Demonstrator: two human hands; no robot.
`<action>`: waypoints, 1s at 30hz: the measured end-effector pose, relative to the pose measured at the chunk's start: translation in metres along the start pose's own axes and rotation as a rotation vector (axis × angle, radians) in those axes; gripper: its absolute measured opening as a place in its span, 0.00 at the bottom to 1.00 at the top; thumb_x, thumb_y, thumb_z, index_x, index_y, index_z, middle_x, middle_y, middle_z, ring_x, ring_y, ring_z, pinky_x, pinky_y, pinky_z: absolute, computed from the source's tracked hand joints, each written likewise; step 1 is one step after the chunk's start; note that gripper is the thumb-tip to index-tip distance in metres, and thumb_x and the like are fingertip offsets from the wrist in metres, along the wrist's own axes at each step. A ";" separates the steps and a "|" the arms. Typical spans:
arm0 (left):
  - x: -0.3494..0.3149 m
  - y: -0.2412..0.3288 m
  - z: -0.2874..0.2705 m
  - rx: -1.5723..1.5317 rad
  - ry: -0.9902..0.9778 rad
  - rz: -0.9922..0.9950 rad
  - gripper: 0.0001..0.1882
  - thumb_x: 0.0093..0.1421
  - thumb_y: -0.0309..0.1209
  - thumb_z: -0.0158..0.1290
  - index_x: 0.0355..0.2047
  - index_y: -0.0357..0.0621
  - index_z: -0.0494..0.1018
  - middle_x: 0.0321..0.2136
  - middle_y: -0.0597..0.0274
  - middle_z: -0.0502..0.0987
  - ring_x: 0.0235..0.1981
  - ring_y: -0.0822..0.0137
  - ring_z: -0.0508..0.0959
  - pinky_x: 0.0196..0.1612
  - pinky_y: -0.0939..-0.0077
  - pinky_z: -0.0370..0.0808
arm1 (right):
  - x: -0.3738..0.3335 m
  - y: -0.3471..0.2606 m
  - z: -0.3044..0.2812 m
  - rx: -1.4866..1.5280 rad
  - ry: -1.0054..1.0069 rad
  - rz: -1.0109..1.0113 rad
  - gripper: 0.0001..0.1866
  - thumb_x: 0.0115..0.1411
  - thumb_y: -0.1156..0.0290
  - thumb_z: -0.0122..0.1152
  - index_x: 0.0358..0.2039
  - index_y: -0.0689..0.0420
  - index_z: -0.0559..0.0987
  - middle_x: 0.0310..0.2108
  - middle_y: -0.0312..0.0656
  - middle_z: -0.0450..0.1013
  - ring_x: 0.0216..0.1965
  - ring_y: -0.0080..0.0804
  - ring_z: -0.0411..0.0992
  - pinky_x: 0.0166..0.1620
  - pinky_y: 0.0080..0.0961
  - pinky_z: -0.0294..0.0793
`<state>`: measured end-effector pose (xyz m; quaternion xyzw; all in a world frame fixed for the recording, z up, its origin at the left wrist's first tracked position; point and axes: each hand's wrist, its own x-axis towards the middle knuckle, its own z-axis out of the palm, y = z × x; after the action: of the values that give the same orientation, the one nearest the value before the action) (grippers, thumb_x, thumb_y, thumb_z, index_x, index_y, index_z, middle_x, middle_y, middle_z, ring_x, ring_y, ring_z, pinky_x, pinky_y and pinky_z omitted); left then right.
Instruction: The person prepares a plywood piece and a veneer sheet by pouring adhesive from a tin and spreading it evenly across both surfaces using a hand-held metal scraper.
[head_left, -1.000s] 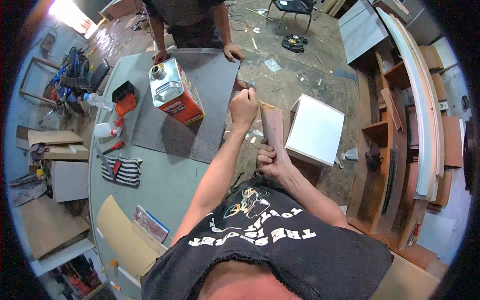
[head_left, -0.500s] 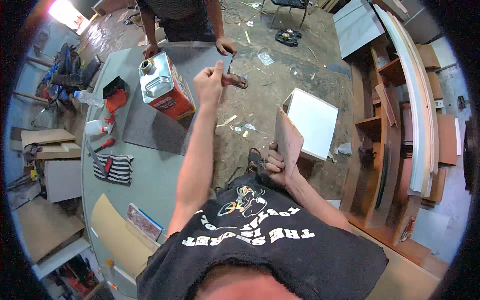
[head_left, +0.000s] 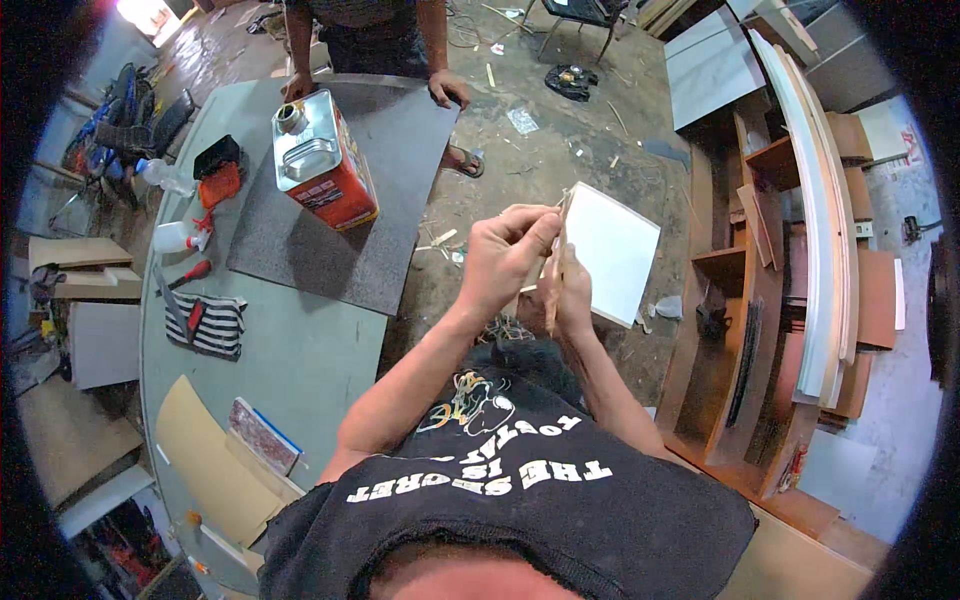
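My right hand (head_left: 573,290) grips a thin wooden board (head_left: 551,292), turned nearly edge-on in front of my chest. Against the board's upper edge, the fingertips of my left hand (head_left: 508,258) are pinched together; anything between them is too small to make out. Just beyond both hands, a white open box (head_left: 617,255) stands on the floor. On the table to the left, a metal can (head_left: 328,165) with a red label rests on a dark grey sheet (head_left: 405,190).
A co-worker's hands (head_left: 447,90) rest at the far edge of the green table (head_left: 300,335). A striped cloth (head_left: 215,325), a red-handled screwdriver (head_left: 192,272) and a spray bottle (head_left: 175,237) lie at its left. Wooden shelving (head_left: 725,265) stands at right; scraps litter the floor.
My left hand has come down and right from its raised position to the board's edge. The board has turned more edge-on and shifted slightly left in my right hand.
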<state>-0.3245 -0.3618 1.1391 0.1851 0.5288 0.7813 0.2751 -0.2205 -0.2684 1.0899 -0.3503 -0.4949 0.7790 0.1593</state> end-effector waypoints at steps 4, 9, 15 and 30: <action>-0.002 0.009 -0.017 -0.031 -0.089 -0.119 0.12 0.64 0.32 0.61 0.41 0.33 0.81 0.34 0.61 0.82 0.31 0.77 0.79 0.34 0.81 0.78 | 0.011 -0.009 -0.010 -0.062 0.017 -0.216 0.23 0.76 0.56 0.41 0.43 0.64 0.77 0.36 0.40 0.78 0.33 0.24 0.77 0.35 0.24 0.79; 0.010 0.011 -0.030 0.030 -0.302 -0.160 0.10 0.66 0.34 0.57 0.37 0.37 0.75 0.30 0.66 0.79 0.30 0.77 0.77 0.33 0.80 0.76 | 0.019 -0.027 -0.036 -0.257 -0.092 -0.301 0.22 0.76 0.58 0.42 0.42 0.64 0.77 0.35 0.40 0.78 0.34 0.22 0.75 0.39 0.22 0.77; 0.004 0.003 -0.006 -0.093 -0.163 -0.076 0.11 0.71 0.35 0.46 0.33 0.43 0.67 0.27 0.74 0.68 0.26 0.82 0.66 0.29 0.84 0.66 | 0.012 -0.021 -0.006 0.024 0.060 -0.216 0.21 0.76 0.60 0.43 0.42 0.64 0.78 0.36 0.37 0.78 0.35 0.20 0.74 0.39 0.20 0.75; -0.019 0.009 -0.019 0.441 -0.074 0.294 0.13 0.70 0.35 0.42 0.28 0.43 0.62 0.20 0.67 0.64 0.19 0.76 0.65 0.24 0.78 0.66 | 0.067 -0.067 -0.050 -0.121 0.334 -0.579 0.20 0.75 0.60 0.45 0.39 0.64 0.80 0.31 0.36 0.78 0.30 0.20 0.71 0.36 0.21 0.71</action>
<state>-0.3230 -0.3897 1.1409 0.3438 0.6431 0.6717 0.1306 -0.2389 -0.1649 1.1097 -0.3270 -0.5862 0.6026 0.4317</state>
